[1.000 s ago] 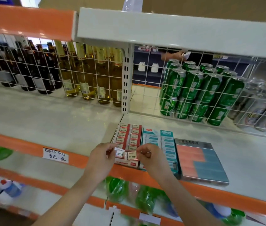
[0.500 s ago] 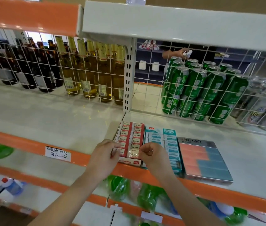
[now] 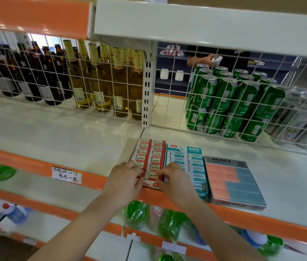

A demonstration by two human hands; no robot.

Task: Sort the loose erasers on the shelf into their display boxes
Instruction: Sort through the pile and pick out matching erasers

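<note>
A red display box (image 3: pixel 145 150) filled with rows of white 2B erasers stands at the shelf's front edge. My left hand (image 3: pixel 123 180) curls its fingertips over the box's front left slot, on an eraser mostly hidden beneath them. My right hand (image 3: pixel 174 182) pinches the right end of a 2B eraser (image 3: pixel 153 175) that lies in the front right slot. To the right of the red box stands a teal display box (image 3: pixel 186 162) with rows of white-and-teal erasers. Beyond it lies a box of orange-and-blue erasers (image 3: pixel 232 182).
The orange shelf lip (image 3: pixel 261 221) runs along the front with a handwritten price tag (image 3: pixel 67 175). A white wire grid (image 3: pixel 100 87) backs the shelf, with glass bottles (image 3: pixel 96 80) and green cans (image 3: pixel 228 102) behind it. A person's hand (image 3: pixel 201 60) shows in the far aisle.
Both hands have come down from just in front of the red box, each with a 2B eraser, to its front row. The erasers now sit in the front slots.
</note>
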